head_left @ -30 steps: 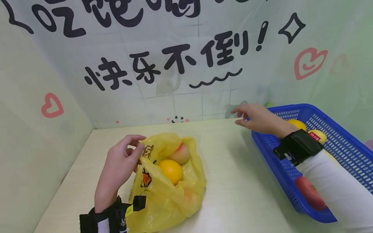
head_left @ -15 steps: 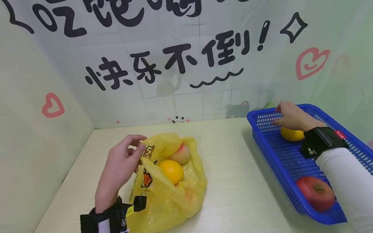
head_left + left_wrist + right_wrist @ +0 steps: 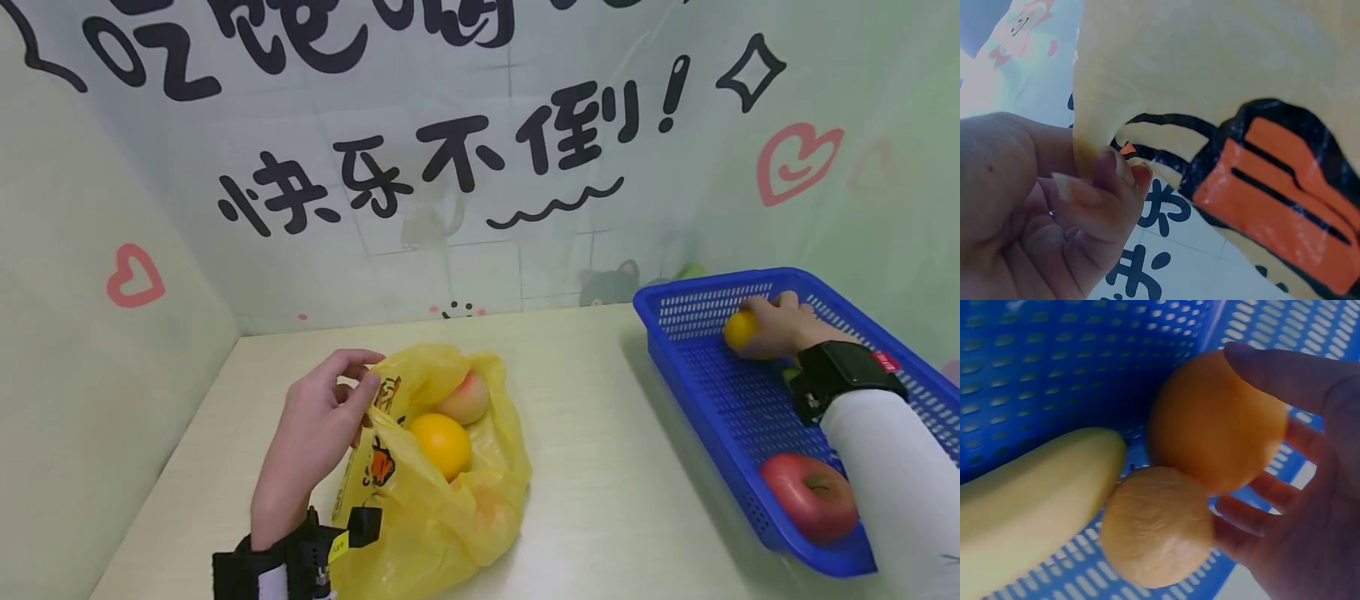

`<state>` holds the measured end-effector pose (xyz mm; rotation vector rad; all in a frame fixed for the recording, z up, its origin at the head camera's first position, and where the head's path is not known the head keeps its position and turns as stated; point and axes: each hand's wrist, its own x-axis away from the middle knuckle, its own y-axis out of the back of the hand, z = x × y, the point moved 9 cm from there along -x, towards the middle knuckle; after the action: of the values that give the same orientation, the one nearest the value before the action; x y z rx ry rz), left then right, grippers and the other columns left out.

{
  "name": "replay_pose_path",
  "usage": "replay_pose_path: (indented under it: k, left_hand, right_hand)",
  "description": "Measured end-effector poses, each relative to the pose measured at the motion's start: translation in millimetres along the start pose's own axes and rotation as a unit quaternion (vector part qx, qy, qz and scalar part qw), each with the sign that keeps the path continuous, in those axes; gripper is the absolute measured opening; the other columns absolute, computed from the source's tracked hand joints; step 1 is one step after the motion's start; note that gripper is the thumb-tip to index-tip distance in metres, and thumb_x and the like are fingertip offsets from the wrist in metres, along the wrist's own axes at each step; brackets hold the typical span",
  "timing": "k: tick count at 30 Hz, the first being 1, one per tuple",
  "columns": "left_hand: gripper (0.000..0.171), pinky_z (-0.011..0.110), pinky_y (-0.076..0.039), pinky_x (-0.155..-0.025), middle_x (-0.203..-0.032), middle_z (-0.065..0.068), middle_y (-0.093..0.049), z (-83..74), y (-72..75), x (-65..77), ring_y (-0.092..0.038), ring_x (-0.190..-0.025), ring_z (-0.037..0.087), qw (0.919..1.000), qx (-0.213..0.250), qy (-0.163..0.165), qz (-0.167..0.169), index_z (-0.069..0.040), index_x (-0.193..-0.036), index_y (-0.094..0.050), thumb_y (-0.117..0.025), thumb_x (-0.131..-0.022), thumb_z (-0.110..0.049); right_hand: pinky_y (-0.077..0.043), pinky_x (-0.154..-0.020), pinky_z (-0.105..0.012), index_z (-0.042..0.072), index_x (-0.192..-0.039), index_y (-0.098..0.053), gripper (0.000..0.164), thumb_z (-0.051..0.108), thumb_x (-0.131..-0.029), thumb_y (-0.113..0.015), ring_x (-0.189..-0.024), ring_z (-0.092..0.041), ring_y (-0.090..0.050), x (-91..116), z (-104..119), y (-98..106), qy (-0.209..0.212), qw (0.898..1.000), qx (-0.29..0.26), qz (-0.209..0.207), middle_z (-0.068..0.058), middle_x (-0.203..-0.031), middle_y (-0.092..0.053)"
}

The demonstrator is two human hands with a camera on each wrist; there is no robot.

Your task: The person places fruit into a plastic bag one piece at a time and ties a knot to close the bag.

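My left hand [image 3: 326, 425] pinches the upper left edge of a yellow plastic bag [image 3: 420, 533], whose mouth stands open. Inside the bag lie an orange [image 3: 440, 446] and a peach [image 3: 467, 398]; another rounded fruit shows through the bag's front. Printed orange and black figures fill much of the left wrist view. Over in the blue basket [image 3: 701, 433], my right hand [image 3: 783, 325] has its thumb and fingers round another orange [image 3: 1210, 425]. Close against that orange, in the right wrist view, sits a smaller wrinkled yellowish round fruit [image 3: 1157, 528].
A long pale yellow fruit [image 3: 1035, 506] lies in the basket beside the round ones. At the basket's near end is a red apple [image 3: 810, 496]. Bag and basket stand apart on a light table [image 3: 585, 467], with a printed wall sheet [image 3: 540, 250] behind.
My right hand has moved right from beside the basket, down into it, and has taken hold of an orange. The left hand keeps its pinch on the bag, nearly still.
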<state>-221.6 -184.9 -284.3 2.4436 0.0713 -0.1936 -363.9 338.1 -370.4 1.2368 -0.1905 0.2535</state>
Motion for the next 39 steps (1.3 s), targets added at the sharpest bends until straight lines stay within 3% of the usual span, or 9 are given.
replay_pose_path:
  k: [6,12,19,29,33,39]
  left_hand:
    - [0.027,0.025,-0.05,-0.051,-0.106,0.014,-0.061,-0.1,-3.5,-1.3,-0.058,-0.06,0.022,1.0,-0.001,-0.007,0.004,-0.01,-0.127,-0.059,-0.056,-0.101,-0.015]
    - [0.026,0.023,-0.051,-0.059,-0.106,0.012,-0.064,-1.7,-1.3,-1.2,-0.06,-0.07,0.019,0.9995,-0.026,-0.016,-0.009,-0.01,-0.126,-0.061,-0.055,-0.101,-0.016]
    - [0.026,0.022,-0.05,-0.065,-0.106,0.011,-0.066,-3.4,-0.7,-1.6,-0.057,-0.076,0.018,0.9989,-0.041,-0.022,-0.011,-0.01,-0.126,-0.061,-0.055,-0.101,-0.018]
    - [0.026,0.022,-0.048,-0.064,-0.106,0.01,-0.066,-1.5,-1.3,0.6,-0.056,-0.075,0.018,0.9989,-0.041,-0.023,-0.01,-0.011,-0.125,-0.061,-0.054,-0.102,-0.02]
    - [0.026,0.022,-0.049,-0.064,-0.105,0.01,-0.066,-1.7,-2.4,-0.2,-0.056,-0.075,0.018,0.9988,-0.041,-0.025,-0.01,-0.011,-0.126,-0.061,-0.054,-0.102,-0.02]
    - [0.027,0.022,-0.049,-0.065,-0.106,0.01,-0.066,-1.7,-1.4,-1.1,-0.056,-0.076,0.018,0.9986,-0.044,-0.026,-0.011,-0.011,-0.126,-0.061,-0.053,-0.102,-0.021]
  right_hand:
    - [-0.044,-0.08,-0.066,-0.001,-0.14,-0.033,0.065,0.02,-0.088,-0.067,-0.099,-0.058,-0.043,-4,-10,-2,0.015,1.0,0.01,-0.022,-0.044,-0.122,-0.029]
    - [-0.042,-0.077,-0.069,0.002,-0.139,-0.038,0.066,0.022,-0.085,-0.07,-0.101,-0.061,-0.037,-4,-4,-4,0.038,0.997,0.063,-0.031,-0.043,-0.12,-0.041]
    - [-0.032,-0.091,-0.072,0.001,-0.14,-0.043,0.071,0.027,-0.083,-0.078,-0.103,-0.054,-0.051,-4,4,-7,0.055,0.994,0.088,-0.03,-0.036,-0.115,-0.059]
    - [-0.048,-0.076,-0.058,-0.002,-0.134,-0.049,0.071,0.033,-0.08,-0.078,-0.093,-0.046,-0.056,-3,6,-8,0.066,0.994,0.075,-0.035,-0.032,-0.11,-0.061]
    - [-0.049,-0.072,-0.052,-0.004,-0.133,-0.049,0.073,0.038,-0.081,-0.076,-0.091,-0.043,-0.056,1,9,2,0.07,0.995,0.053,-0.052,-0.03,-0.109,-0.061]
    - [-0.05,-0.071,-0.049,-0.006,-0.142,-0.035,0.088,0.054,-0.086,-0.067,-0.097,-0.046,-0.053,8,11,24,0.038,0.998,0.007,-0.054,-0.033,-0.118,-0.053]
